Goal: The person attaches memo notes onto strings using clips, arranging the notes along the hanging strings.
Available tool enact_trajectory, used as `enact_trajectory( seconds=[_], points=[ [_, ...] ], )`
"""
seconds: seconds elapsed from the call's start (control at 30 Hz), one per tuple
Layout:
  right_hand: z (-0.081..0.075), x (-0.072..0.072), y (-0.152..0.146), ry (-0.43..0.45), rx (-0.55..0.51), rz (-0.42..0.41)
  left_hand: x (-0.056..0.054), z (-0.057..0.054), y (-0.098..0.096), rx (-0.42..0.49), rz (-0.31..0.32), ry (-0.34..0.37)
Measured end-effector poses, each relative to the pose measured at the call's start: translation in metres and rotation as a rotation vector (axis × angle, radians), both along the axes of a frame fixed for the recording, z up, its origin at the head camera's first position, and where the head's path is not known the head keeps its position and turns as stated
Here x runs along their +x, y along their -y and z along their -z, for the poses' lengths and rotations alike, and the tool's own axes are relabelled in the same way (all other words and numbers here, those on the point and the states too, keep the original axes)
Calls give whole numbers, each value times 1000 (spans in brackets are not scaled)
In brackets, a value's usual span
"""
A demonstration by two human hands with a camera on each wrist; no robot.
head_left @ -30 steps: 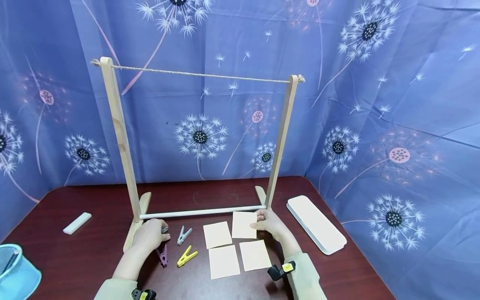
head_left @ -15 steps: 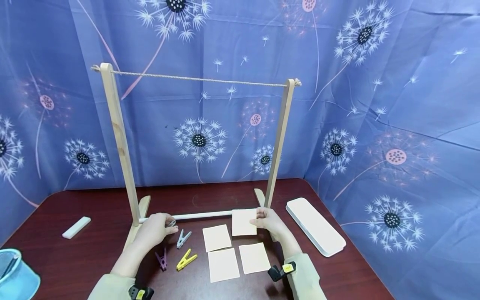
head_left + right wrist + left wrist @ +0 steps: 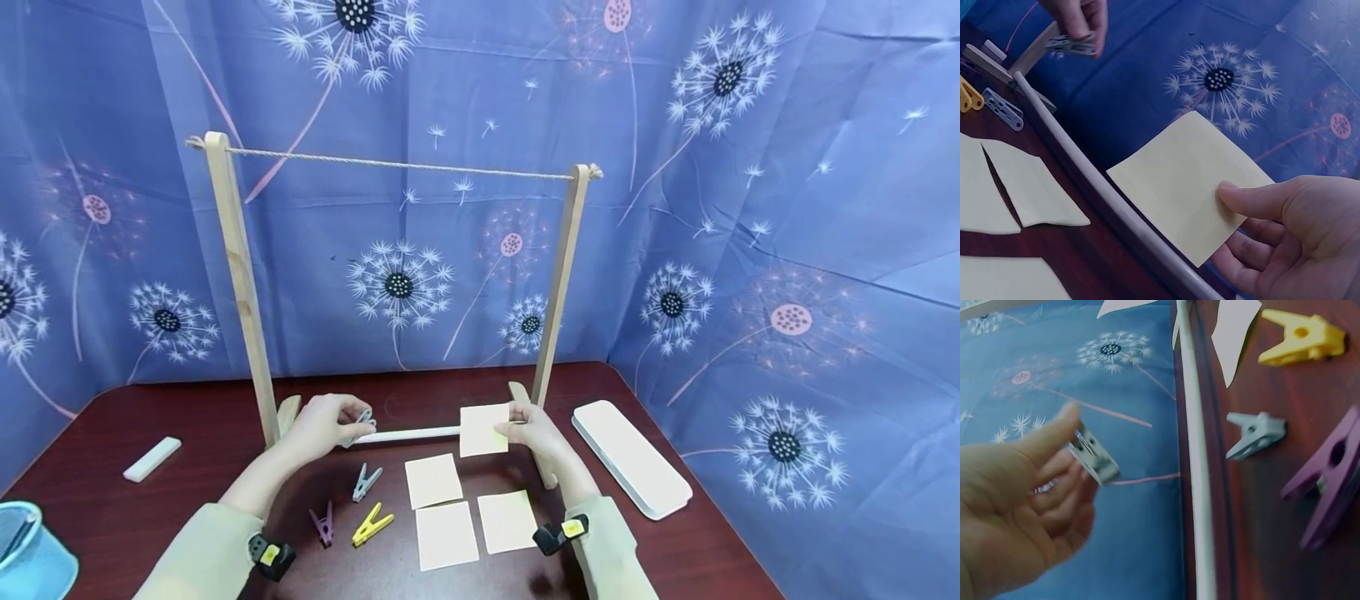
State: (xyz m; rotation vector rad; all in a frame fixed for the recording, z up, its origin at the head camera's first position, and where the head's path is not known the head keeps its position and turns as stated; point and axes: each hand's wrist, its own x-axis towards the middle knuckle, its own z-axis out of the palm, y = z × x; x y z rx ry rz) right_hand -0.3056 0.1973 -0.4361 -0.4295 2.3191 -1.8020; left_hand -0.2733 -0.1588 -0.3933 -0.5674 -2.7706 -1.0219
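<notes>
My left hand (image 3: 330, 425) pinches a grey clothespin (image 3: 1095, 456) between thumb and fingers, raised near the left post. Off to the right, my right hand (image 3: 531, 429) holds a pale yellow square of paper (image 3: 1188, 187) by its right edge, thumb on the front face. The paper overlaps the white crossbar (image 3: 408, 434) in the head view. Three more paper squares (image 3: 447, 536) lie on the table below. A second grey clothespin (image 3: 1255, 432), a yellow clothespin (image 3: 372, 525) and a purple clothespin (image 3: 322, 524) lie left of the papers.
A wooden frame with two posts (image 3: 242, 275) carries a rope (image 3: 397, 164) across its top. A white case (image 3: 632, 458) lies at the right, a small white block (image 3: 152, 459) at the left. A light blue mesh holder (image 3: 45, 554) stands at the front left corner.
My left hand has lifted the grey clothespin off the table area and moved right and up. The right hand has raised the paper slightly. The head view has tilted a little upward.
</notes>
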Motion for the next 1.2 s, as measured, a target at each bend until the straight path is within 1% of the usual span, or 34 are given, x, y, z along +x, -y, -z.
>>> enact_trajectory(
  seconds=[0.03,0.1,0.2,0.33,0.43,0.53,0.6,0.7,0.87,0.97,1.2],
  points=[
    [-2,-1,3,-2,-4,1,-2,-4,2,4,16,-24],
    [-7,-5,11,-14,-25,-9,-5,-13,5,-5,35,-49],
    [-19,-12,25,-69,-15,-18,-8,-31,9,-8,82,-55],
    [-45,-19,47,-144,69,-20,-11,-61,13,-2,123,-29],
    [-65,-23,65,-161,84,-56,-12,-81,17,-15,129,-26],
    [-83,-28,85,-181,66,-96,-10,-100,22,-51,147,-48],
    [-93,-30,99,-200,68,-103,-7,-114,27,-78,158,-76],
    [-107,-35,120,-221,70,-98,-4,-135,34,-112,152,-112],
    [-130,-42,149,-252,64,-59,-1,-168,45,-115,131,-164],
    [-146,-45,165,-274,47,-46,-2,-186,50,-109,131,-189],
    [-188,-49,201,-358,13,-5,-3,-230,59,-113,83,-218]
  ],
)
